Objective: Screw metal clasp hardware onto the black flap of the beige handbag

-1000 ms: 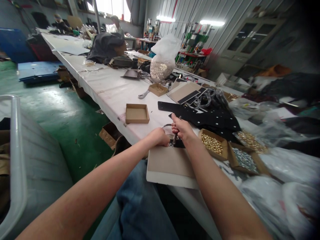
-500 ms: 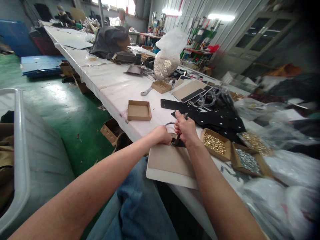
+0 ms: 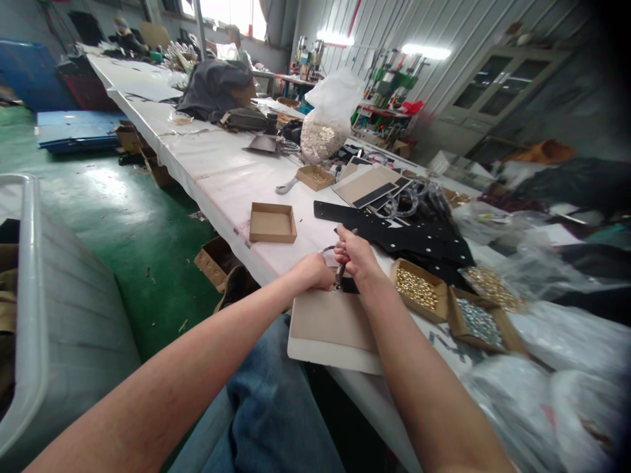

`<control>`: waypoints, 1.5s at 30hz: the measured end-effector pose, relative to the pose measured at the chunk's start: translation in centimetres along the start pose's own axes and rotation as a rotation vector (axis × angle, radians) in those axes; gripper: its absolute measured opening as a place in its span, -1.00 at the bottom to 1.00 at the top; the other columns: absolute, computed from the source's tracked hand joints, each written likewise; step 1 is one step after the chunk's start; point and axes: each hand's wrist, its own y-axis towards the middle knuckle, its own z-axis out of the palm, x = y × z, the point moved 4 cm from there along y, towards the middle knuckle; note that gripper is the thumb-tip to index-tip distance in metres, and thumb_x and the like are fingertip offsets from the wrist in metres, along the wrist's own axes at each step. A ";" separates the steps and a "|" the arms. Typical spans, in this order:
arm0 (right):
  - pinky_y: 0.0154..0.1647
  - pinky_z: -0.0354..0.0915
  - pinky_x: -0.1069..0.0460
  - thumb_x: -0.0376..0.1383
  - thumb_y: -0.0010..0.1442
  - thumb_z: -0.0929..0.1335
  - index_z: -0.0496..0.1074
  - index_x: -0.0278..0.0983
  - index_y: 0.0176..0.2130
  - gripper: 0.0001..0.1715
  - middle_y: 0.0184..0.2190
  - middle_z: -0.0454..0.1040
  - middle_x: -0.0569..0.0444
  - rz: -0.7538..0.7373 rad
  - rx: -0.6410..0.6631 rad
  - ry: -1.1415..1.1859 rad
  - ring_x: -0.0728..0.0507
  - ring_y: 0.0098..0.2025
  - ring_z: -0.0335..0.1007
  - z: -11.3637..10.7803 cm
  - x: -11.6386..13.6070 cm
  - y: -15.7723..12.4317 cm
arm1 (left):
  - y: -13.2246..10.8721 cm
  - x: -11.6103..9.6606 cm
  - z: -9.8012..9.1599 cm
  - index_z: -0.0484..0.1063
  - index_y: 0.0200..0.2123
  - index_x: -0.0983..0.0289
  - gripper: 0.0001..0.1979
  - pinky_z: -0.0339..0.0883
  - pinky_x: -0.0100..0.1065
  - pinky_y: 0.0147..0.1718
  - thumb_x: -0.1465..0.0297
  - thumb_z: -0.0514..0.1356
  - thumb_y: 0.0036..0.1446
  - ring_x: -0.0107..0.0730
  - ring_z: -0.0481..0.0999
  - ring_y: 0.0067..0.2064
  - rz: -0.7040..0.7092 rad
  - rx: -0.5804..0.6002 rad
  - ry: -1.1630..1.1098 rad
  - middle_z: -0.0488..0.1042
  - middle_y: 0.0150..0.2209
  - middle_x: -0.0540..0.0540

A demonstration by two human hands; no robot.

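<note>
The right hand [image 3: 355, 253] is closed around a slim dark rod-shaped tool [image 3: 341, 270], slanting lengthwise down to just right of the curled left hand [image 3: 317, 270] (whether that one pinches anything, I cannot tell). A flat beige-and-white rectangular panel [image 3: 329, 322] lies bodyward of both hands.

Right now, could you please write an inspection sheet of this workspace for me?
Surface: long table under creased white sheeting.
Job's things: flat beige panel with white border; thin dark rod-shaped tool.
Clutter: brown cardboard box of gold pieces, similar box of silver pieces, flat black strips with pale dots.
Grips: right grip closed around the tool; left grip by the panel's far edge, its hold hidden.
Cables: thin dark loop beyond the left grip, possibly one; cannot tell.
Surroundings: glossy green floor, grey plastic bin at left, person in background.
</note>
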 end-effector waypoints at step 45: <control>-0.69 -0.01 0.01 0.38 0.47 0.55 0.11 -0.13 -0.50 -0.04 -0.60 0.03 0.21 -0.690 -0.093 -0.011 -0.04 -0.62 -0.05 -0.1 0.5 -11.0 | 0.5 0.4 0.3 0.50 -0.41 0.26 -0.74 0.25 -0.23 -0.37 0.43 0.54 0.07 -0.24 0.46 -0.41 0.021 0.019 -0.013 0.48 -0.52 0.05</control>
